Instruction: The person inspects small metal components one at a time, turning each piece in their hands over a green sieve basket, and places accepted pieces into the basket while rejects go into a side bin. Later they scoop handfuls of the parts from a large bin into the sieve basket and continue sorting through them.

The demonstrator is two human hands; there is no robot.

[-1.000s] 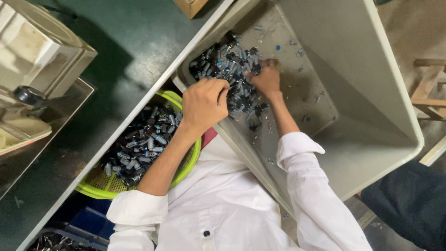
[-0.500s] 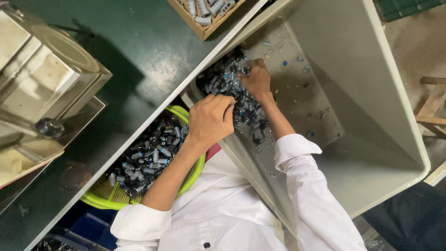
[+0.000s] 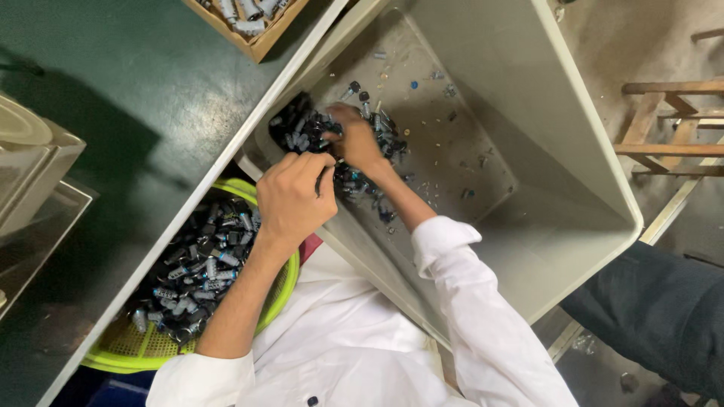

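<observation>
The pile of small dark parts (image 3: 332, 143) sits in the grey bin's (image 3: 543, 218) far corner. Right hand (image 3: 354, 139) digs in, grip clenched on parts; left hand (image 3: 298, 196) curls a fistful (contents hidden) above the green basket (image 3: 128, 350).

Two hands (image 3: 302, 196), one basket (image 3: 132, 350), one tub (image 3: 573, 188)

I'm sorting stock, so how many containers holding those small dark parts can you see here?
3: the large grey bin under both hands, the yellow-green basket beside the left forearm, and a wooden box at the top edge. More may lie outside the view.
</observation>
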